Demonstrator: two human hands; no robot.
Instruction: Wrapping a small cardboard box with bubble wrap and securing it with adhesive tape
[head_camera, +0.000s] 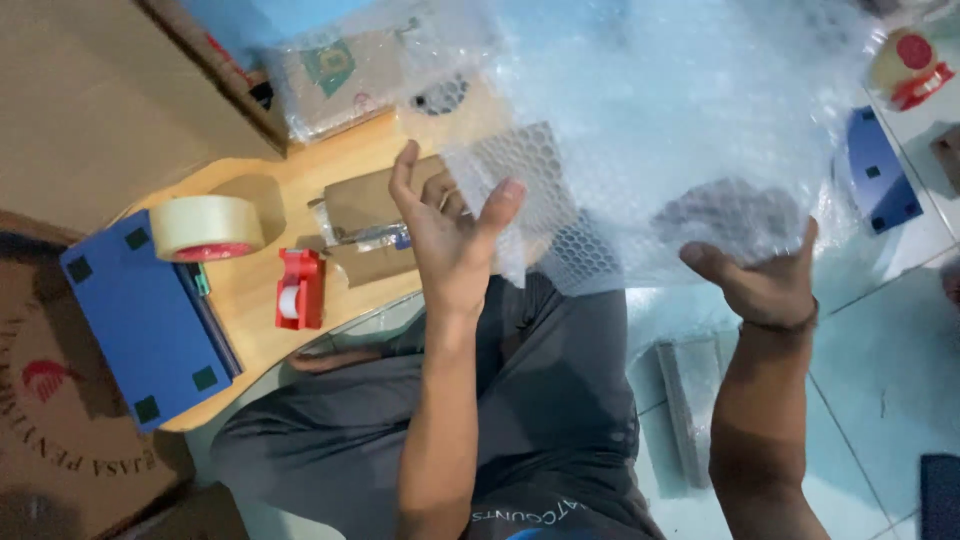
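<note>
A large clear sheet of bubble wrap (680, 110) is spread in the air in front of me. My left hand (450, 235) grips its left edge, thumb up and fingers behind the plastic. My right hand (765, 280) holds its lower right part from below, palm up, a dark band on the wrist. Behind my left hand, a small brown cardboard parcel (365, 205) lies on a low wooden table (255, 290). My legs in dark grey trousers are crossed under the sheet.
On the wooden table sit a roll of clear tape (205, 225), a red tape dispenser (300, 290) and a blue board (150, 325). Cardboard boxes (90, 100) stand at the left. A second blue board (880, 170) and another tape roll (905, 65) lie on the tiled floor at right.
</note>
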